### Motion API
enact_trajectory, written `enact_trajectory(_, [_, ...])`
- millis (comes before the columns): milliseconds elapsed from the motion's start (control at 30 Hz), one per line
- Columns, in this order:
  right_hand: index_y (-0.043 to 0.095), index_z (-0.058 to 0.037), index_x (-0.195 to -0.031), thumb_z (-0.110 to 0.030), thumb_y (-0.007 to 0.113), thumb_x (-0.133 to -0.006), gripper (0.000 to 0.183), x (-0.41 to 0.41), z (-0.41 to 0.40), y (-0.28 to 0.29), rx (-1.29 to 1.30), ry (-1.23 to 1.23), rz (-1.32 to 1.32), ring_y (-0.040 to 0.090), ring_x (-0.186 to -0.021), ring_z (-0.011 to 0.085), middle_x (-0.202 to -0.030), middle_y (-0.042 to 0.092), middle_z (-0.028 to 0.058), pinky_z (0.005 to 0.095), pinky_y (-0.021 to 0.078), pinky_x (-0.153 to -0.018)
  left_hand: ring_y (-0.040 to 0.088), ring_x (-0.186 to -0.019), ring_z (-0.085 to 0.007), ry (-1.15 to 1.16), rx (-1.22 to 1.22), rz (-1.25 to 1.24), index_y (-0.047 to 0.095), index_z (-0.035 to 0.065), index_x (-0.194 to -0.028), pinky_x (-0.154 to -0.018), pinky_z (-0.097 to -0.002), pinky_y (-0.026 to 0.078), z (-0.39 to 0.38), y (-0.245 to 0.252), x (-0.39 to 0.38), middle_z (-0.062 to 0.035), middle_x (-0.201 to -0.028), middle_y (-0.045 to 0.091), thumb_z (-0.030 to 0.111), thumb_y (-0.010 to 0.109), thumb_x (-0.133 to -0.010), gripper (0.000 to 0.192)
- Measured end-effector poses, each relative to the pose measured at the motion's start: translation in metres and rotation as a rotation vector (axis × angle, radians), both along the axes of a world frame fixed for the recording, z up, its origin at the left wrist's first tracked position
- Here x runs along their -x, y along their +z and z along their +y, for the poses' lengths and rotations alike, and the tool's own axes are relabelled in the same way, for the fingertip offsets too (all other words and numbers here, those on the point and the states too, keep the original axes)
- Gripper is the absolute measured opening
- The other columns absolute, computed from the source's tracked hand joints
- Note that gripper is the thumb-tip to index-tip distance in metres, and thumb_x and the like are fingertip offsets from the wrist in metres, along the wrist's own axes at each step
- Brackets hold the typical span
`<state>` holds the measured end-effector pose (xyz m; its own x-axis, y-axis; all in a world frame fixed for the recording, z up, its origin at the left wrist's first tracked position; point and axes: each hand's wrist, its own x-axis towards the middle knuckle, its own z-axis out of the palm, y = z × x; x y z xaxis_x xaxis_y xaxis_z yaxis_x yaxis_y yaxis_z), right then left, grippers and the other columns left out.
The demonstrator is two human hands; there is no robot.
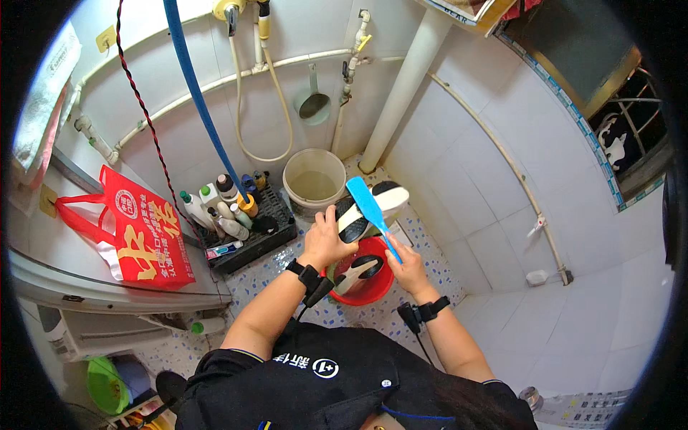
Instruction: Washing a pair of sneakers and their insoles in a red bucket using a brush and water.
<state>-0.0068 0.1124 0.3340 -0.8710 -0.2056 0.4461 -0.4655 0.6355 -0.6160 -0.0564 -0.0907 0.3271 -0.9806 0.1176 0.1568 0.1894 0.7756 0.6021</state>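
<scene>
My left hand (324, 239) grips a shoe (395, 200) by one end, its black and cream sole turned up. In my right hand (408, 269) is the handle of a blue brush (366, 201), whose broad flat back faces me. The brush head lies across the middle of the sole; its bristles are hidden. Below both hands stands a red basin (371, 296) on the speckled floor. A second shoe (357, 273) with a similar black and cream sole rests inside it, partly covered by my left wrist.
Beyond the basin stands a white bucket (314, 196) of cloudy water. To its left, a black crate (252, 252) carries several bottles. A red bag (142, 236) hangs at the left. A thick pipe (407, 88) rises by the corner, and a dipper (313, 107) hangs on the wall.
</scene>
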Motion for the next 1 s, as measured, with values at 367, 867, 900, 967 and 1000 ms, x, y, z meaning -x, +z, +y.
enact_trajectory(367, [0.048, -0.0127, -0.118, -0.015, 0.053, -0.08, 0.039, -0.001, -0.003, -0.003, 0.046, 0.024, -0.139, 0.056, -0.081, 0.0333, -0.093, 0.057, 0.0194, 0.0354, 0.0451, -0.069, 0.054, -0.082, -0.0389, -0.045, -0.029, -0.002, 0.03, 0.0019, -0.118, -0.07, -0.0426, 0.047, 0.004, -0.001, 0.0, -0.0233, -0.096, 0.046, 0.034, 0.071, -0.05, 0.085])
enact_trajectory(867, [0.05, -0.0129, -0.116, -0.015, 0.053, -0.079, 0.037, -0.011, -0.009, 0.028, 0.051, 0.07, -0.394, 0.058, -0.085, 0.0316, -0.094, 0.058, 0.0193, 0.0344, 0.0458, -0.072, 0.054, -0.082, -0.037, -0.064, 0.064, 0.069, 0.027, 0.0011, -0.119, -0.068, -0.0415, 0.048, -0.007, -0.008, 0.0, -0.0196, -0.097, 0.046, 0.035, 0.075, -0.047, 0.094])
enact_trajectory(900, [0.05, -0.0132, -0.116, -0.015, 0.053, -0.079, 0.037, -0.011, -0.003, 0.027, 0.031, 0.059, -0.356, 0.058, -0.085, 0.0314, -0.094, 0.058, 0.0191, 0.0344, 0.0458, -0.072, 0.054, -0.083, -0.0366, -0.066, 0.063, 0.081, 0.027, 0.0008, -0.12, -0.068, -0.0412, 0.048, -0.008, -0.007, 0.0, -0.0193, -0.097, 0.046, 0.035, 0.075, -0.047, 0.094])
enact_trajectory(967, [0.05, -0.0152, -0.116, -0.016, 0.053, -0.079, 0.037, -0.006, 0.018, 0.011, 0.049, 0.028, -0.282, 0.058, -0.087, 0.0296, -0.097, 0.058, 0.0185, 0.0336, 0.0459, -0.073, 0.053, -0.084, -0.0358, -0.077, 0.072, 0.063, 0.028, 0.0011, -0.12, -0.068, -0.0408, 0.048, -0.007, -0.005, 0.0, -0.019, -0.097, 0.046, 0.035, 0.075, -0.047, 0.093])
enact_trajectory(1000, [0.05, -0.0146, -0.116, -0.016, 0.053, -0.079, 0.037, -0.006, 0.023, 0.007, 0.035, -0.016, -0.358, 0.058, -0.088, 0.0298, -0.099, 0.057, 0.0188, 0.0338, 0.0458, -0.074, 0.053, -0.085, -0.0347, -0.08, 0.103, 0.03, 0.029, 0.0013, -0.119, -0.069, -0.0399, 0.048, -0.007, -0.004, -0.001, -0.0188, -0.098, 0.046, 0.035, 0.075, -0.048, 0.091])
